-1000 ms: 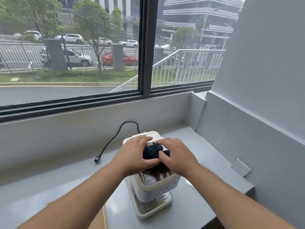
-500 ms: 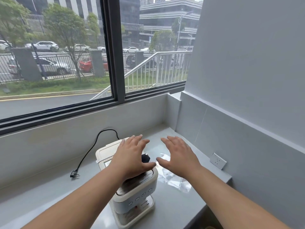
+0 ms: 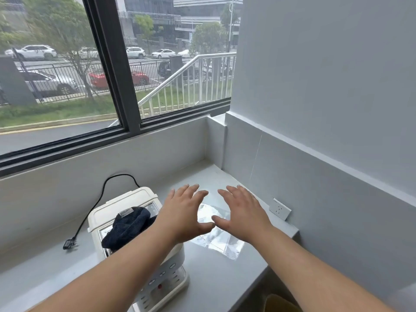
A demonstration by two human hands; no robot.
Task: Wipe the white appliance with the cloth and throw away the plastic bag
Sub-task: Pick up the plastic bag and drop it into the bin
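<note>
Plastic bag point(image 3: 217, 239) lies on grey counter point(image 3: 211, 278) beside window point(image 3: 108, 70), wall point(image 3: 326, 75).

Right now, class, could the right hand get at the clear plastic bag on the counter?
Probably yes. The right hand hovers open just above the plastic bag, which lies flat on the counter with nothing on it; only the left hand is close.

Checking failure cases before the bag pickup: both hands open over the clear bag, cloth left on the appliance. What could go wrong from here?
1. The plastic bag lies flat and transparent on the counter; the left hand and right hand may struggle to pinch an edge.
2. The left forearm crosses over the dark cloth on the white appliance; pulling back could drag it off.
</note>
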